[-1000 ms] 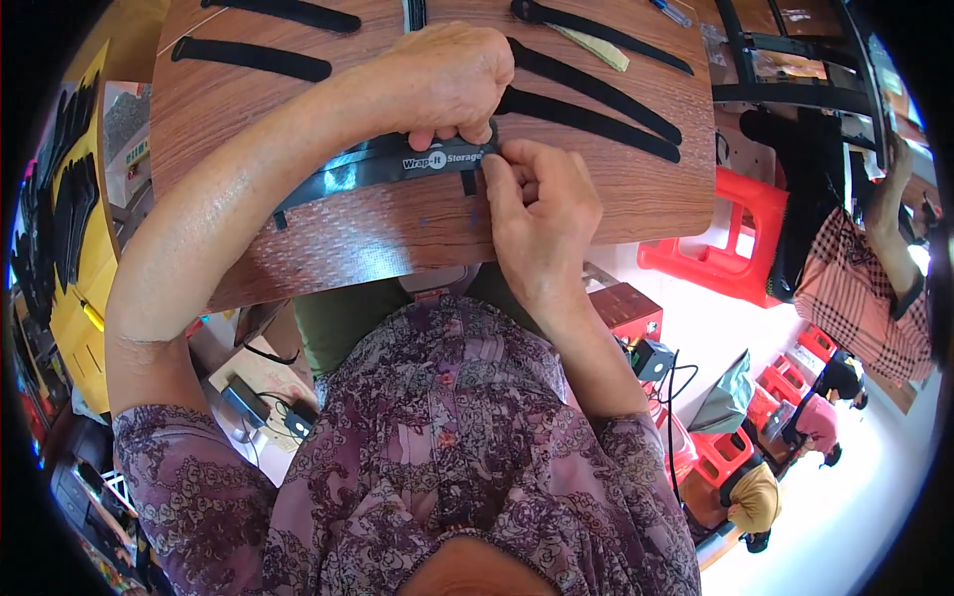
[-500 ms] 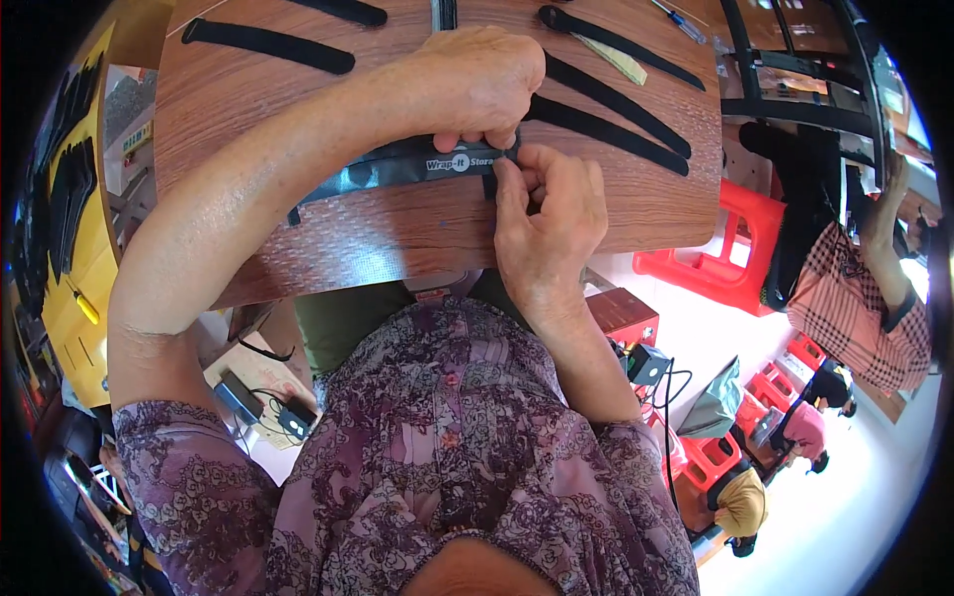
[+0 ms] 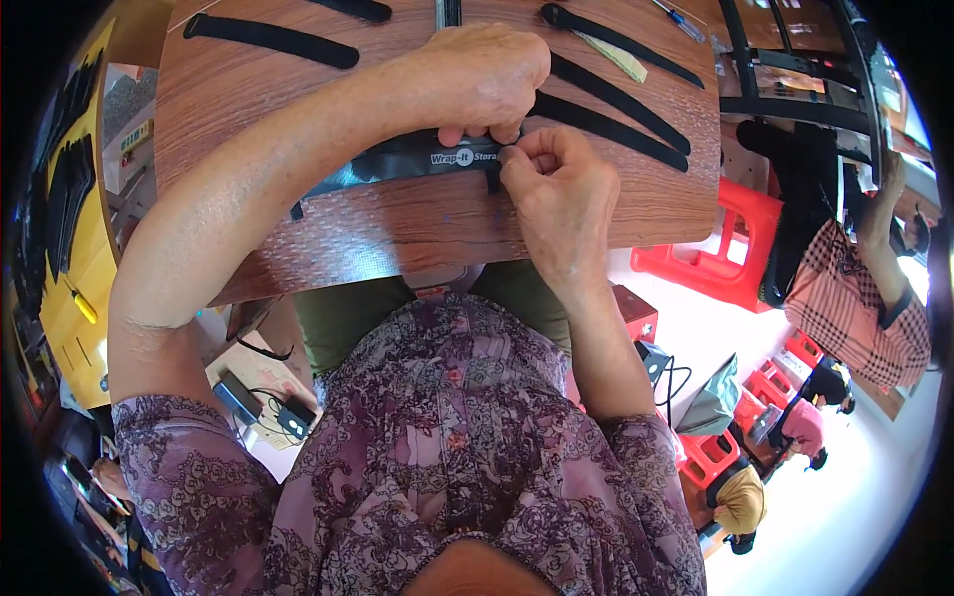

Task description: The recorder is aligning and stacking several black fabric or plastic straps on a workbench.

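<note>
A long, dark, glossy strip-like package (image 3: pixel 397 162) with white printing lies across the table in front of me, its left part hidden under my left forearm. My left hand (image 3: pixel 497 74) reaches over from above, its fingers curled down onto the package's right end. My right hand (image 3: pixel 566 189) is closed in a pinch, thumb and forefinger meeting at that same end. The spot between the fingertips is mostly covered. Short black strap ends stick out below the package near both ends. To the right of my hands lie black hook-and-loop straps (image 3: pixel 616 129).
More black straps (image 3: pixel 273 42) lie at the table's far left and far right. A screwdriver (image 3: pixel 686 22) lies at the far right corner beyond a pale yellow strip (image 3: pixel 613 57). Red stools (image 3: pixel 711 248) and a person in a checked garment (image 3: pixel 855 308) are to the right.
My right hand has shifted slightly to the right, its fingers now drawn more closely together. My left hand stays over the package's end, barely moved.
</note>
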The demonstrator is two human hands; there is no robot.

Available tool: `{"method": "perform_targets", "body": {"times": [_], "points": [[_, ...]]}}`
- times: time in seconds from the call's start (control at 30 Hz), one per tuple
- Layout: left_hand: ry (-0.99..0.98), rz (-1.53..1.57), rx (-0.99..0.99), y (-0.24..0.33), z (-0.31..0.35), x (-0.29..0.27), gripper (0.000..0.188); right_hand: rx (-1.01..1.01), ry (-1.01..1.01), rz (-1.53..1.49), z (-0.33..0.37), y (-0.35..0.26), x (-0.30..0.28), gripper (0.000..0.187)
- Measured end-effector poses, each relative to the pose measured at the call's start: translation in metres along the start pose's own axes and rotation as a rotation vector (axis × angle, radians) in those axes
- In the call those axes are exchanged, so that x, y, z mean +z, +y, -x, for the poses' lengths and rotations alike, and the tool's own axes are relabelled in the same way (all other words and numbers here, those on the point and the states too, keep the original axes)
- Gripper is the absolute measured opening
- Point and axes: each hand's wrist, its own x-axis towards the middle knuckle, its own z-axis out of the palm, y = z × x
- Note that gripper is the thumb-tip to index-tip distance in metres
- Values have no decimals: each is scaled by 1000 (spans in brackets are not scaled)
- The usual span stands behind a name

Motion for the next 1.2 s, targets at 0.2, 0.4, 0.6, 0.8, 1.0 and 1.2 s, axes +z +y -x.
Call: {"method": "perform_targets", "body": {"times": [0.2,0.4,0.6,0.8,1.0,1.2], "points": [[25,17,-19,2,1,-1,10,-198,71,41,2,1,6,8],[26,75,1,3,0,-1,11,-565,4,7,27,0,13,16],[16,61,-16,-2,4,-1,11,-260,62,-35,6,18,-9,14],[-9,45,32,5,6,-6,10,-248,57,42,10,6,-4,16],[-3,-2,-17,3,1,-3,10,13,-93,-59,-4,-5,-11,19],[-20,3,-59,7,1,-4,9,-291,42,76,1,3,-1,15]]}}
